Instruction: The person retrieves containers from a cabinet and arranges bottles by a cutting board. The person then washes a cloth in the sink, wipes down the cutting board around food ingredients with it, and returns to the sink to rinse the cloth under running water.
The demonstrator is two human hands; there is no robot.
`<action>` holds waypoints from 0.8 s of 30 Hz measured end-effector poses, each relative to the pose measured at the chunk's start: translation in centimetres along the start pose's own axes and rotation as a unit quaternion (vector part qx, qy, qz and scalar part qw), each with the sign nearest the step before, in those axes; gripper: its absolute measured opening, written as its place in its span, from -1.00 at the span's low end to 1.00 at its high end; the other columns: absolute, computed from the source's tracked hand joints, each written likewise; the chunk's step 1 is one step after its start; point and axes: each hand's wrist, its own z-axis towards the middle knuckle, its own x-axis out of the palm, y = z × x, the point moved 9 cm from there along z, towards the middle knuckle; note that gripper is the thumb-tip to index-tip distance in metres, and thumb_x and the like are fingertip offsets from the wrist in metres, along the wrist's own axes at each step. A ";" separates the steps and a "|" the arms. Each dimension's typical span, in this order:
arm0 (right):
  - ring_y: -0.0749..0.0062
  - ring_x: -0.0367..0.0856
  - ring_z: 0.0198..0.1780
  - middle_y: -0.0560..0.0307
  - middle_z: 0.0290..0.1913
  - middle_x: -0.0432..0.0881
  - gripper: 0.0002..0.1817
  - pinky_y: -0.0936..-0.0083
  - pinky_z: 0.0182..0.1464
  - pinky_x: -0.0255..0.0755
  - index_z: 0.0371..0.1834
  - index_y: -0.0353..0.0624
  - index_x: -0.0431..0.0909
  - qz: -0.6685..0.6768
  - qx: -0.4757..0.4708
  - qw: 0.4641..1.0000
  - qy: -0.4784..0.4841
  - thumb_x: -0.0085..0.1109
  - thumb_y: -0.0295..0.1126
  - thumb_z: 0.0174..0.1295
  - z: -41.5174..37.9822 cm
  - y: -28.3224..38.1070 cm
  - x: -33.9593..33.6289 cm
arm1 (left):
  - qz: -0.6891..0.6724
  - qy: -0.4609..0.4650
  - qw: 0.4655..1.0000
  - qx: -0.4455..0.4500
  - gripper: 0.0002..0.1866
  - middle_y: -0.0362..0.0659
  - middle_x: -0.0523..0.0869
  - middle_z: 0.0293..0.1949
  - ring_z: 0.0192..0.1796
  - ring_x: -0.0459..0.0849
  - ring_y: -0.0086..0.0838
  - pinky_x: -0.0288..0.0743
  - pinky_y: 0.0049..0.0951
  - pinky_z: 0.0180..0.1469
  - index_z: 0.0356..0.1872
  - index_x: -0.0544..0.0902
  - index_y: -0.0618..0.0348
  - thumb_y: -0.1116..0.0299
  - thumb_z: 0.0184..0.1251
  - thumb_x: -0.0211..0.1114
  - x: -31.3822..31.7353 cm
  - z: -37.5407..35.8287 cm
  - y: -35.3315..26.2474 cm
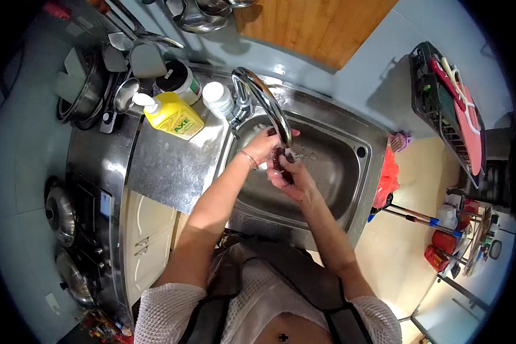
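Over the sink [358, 189], beneath the curved chrome faucet [269, 100], both my hands are wet. A dark reddish-brown, rough-textured thing [280, 160] lies between them; its exact kind cannot be made out. My right hand [294, 179] is closed around its lower part, thumb on top. My left hand [262, 147], with a bracelet at the wrist, is at its upper end; the faucet partly covers those fingers, and they seem curled on it. Water wets the thing and my fingers.
Left of the sink stand a yellow AXE soap bottle [175, 116], a white-capped bottle [218, 98] and a dark-lidded tub [179, 81]. Utensils and a wooden board [312, 28] hang behind. A rack [447, 109] is on the right wall, and a red bag [387, 178] hangs below.
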 end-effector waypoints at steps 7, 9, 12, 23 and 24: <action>0.43 0.39 -0.70 0.14 -0.70 0.41 -0.77 0.53 -0.65 0.24 -0.44 -0.21 0.42 -0.665 -0.044 0.727 -0.168 0.03 -0.24 0.11 2.0 2.5 -1.8 | 0.562 -0.014 0.822 0.087 -0.50 -0.03 0.49 -0.67 -0.61 0.45 -0.45 0.40 -0.39 -0.50 -0.54 0.53 0.30 -0.04 0.20 0.03 1.2 2.0 -2.1; 0.14 0.50 -0.49 -0.06 -0.53 0.48 -0.77 0.32 -0.43 0.36 -0.35 -0.26 0.41 -0.821 -0.117 0.542 -0.136 0.02 -0.29 0.06 3.0 3.0 -1.8 | 0.597 -0.047 0.800 0.020 -0.63 0.06 0.54 -0.56 -0.48 0.51 -0.22 0.43 -0.31 -0.41 -0.51 0.55 0.27 0.09 0.06 0.09 0.3 2.5 -0.9; -0.04 0.53 -0.30 -0.19 -0.40 0.54 -0.76 0.20 -0.27 0.40 -0.30 -0.28 0.43 -0.897 -0.107 0.403 -0.145 -0.03 -0.35 0.04 2.6 2.8 -0.5 | 0.665 -0.149 0.732 0.017 -0.79 0.16 0.58 -0.45 -0.27 0.57 -0.01 0.46 -0.22 -0.23 -0.53 0.59 0.28 0.35 -0.20 0.15 -1.9 3.5 0.3; 0.33 0.51 -0.49 -0.03 -0.40 0.50 -0.68 0.52 -0.57 0.43 -0.20 -0.43 0.35 -0.271 -0.047 0.931 -0.238 0.08 -0.39 0.08 1.7 3.9 -8.3 | -0.171 -0.318 0.930 0.073 -0.45 0.05 0.45 -0.01 0.10 0.38 -0.23 0.17 -0.18 0.16 -0.01 0.33 0.43 0.18 0.11 0.22 -11.5 -4.9 2.1; 0.35 0.48 -0.46 -0.02 -0.36 0.49 -0.69 0.55 -0.58 0.42 -0.18 -0.38 0.35 -0.194 0.016 0.955 -0.225 0.07 -0.37 0.11 1.3 2.6 -7.9 | -0.137 -0.310 0.938 0.078 -0.48 0.03 0.44 0.00 0.12 0.35 -0.23 0.12 -0.20 0.19 0.00 0.33 0.42 0.18 0.16 0.16 -10.0 -5.1 0.1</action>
